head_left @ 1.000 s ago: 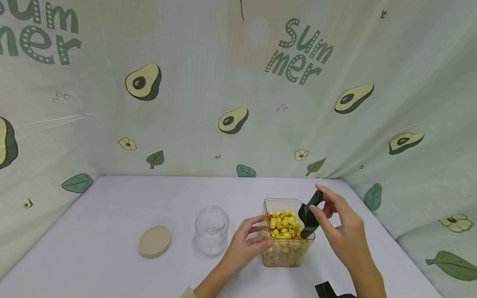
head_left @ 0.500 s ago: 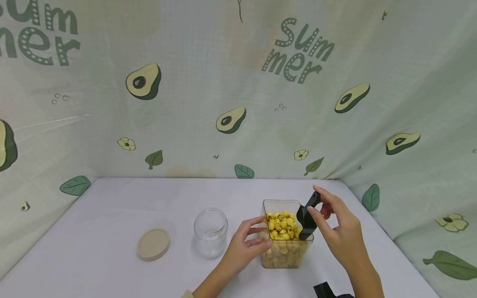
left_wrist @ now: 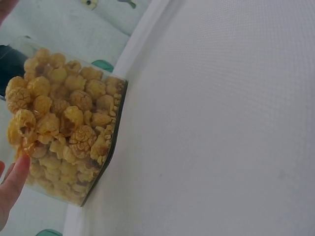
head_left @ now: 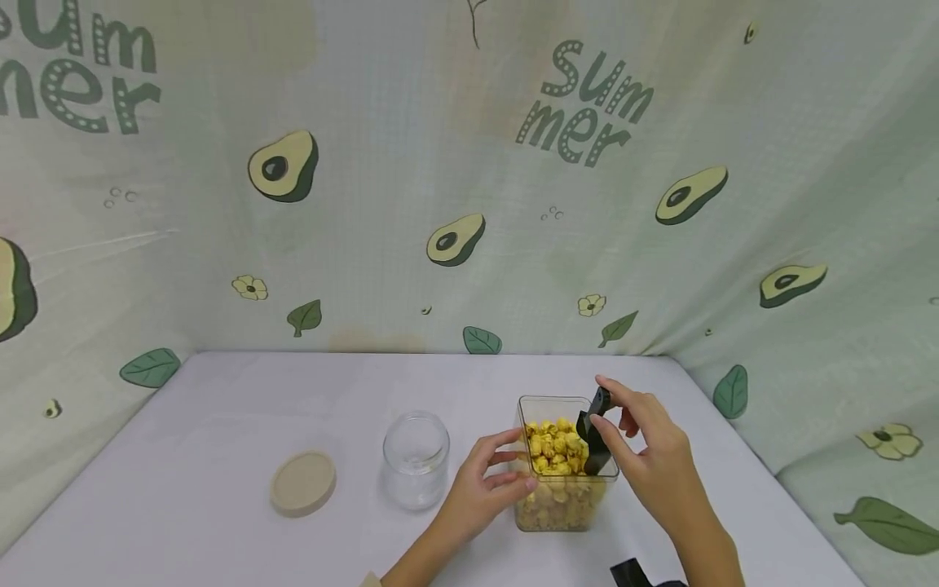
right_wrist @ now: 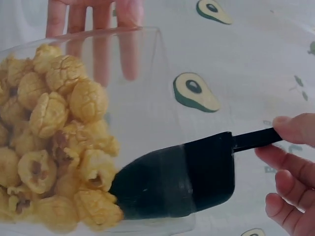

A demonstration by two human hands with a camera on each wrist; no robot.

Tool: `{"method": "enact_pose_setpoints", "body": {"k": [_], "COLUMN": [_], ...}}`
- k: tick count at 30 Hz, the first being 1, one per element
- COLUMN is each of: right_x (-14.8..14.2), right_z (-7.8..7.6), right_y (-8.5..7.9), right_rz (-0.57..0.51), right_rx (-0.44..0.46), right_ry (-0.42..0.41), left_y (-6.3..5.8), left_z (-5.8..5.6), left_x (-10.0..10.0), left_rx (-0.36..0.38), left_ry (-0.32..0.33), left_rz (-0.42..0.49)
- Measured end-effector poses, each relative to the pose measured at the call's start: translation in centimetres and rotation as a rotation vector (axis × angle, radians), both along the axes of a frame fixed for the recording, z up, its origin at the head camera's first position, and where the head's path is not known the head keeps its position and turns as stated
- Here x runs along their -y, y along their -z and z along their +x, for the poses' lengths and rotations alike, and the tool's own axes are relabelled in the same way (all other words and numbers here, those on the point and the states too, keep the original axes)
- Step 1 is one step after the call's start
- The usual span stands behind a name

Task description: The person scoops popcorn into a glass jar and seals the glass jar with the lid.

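Observation:
A clear square container [head_left: 565, 509] full of yellow popcorn [head_left: 553, 444] stands on the table right of centre. My left hand [head_left: 487, 481] holds its left side, fingers and thumb spread along the wall near the rim. A black scoop [head_left: 597, 444] dips into the container's right side, its blade pushed in against the popcorn. My right hand [head_left: 649, 452] pinches the scoop's short handle [right_wrist: 256, 140] between thumb and fingers. In the right wrist view the scoop's blade [right_wrist: 172, 182] shows partly through the clear wall, its tip hidden behind popcorn.
Left of the container stands a clear round jar [head_left: 416, 465] without a lid. A beige round lid [head_left: 303, 484] lies farther left on the white table [head_left: 220, 456]. Behind hangs a cloth [head_left: 367, 163] printed with avocados. A black object [head_left: 632, 573] shows at the bottom edge by the right forearm.
My right hand has moved slightly left with the scoop, whose handle now stands more upright. The left hand and the container stay in place.

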State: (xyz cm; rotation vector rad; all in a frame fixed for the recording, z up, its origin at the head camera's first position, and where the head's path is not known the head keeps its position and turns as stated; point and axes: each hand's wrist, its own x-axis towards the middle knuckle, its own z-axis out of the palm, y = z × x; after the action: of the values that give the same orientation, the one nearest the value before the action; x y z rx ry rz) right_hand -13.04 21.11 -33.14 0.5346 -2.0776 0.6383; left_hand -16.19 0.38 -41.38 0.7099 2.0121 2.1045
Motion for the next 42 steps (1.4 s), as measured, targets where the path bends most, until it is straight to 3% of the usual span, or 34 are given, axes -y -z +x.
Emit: {"method": "enact_pose_setpoints", "body": {"k": [11,24,33,42], "right_x": [-0.4,-0.9,-1.9,-2.6], "right_z": [-0.5,-0.7,-1.2,-1.8], "right_y": [0.8,1.1,1.7,2.3], "right_rz": [-0.032,-0.124,-0.289,-0.433], "right_rx": [-0.016,0.023,0.221,0.401], "right_ry": [-0.057,-0.025,-0.024,-0.136], "left_y": [0.1,0.4,0.3,0.2], "left_z": [0.0,0.0,-0.1,-0.2], "left_x": [0.0,0.0,0.0,0.1], "left_rx": [0.016,0.015,0.010,0.010], "left_ry": [0.005,0.010,0.007,0.002], "left_rz": [-0.006,0.002,0.001,-0.003]}}
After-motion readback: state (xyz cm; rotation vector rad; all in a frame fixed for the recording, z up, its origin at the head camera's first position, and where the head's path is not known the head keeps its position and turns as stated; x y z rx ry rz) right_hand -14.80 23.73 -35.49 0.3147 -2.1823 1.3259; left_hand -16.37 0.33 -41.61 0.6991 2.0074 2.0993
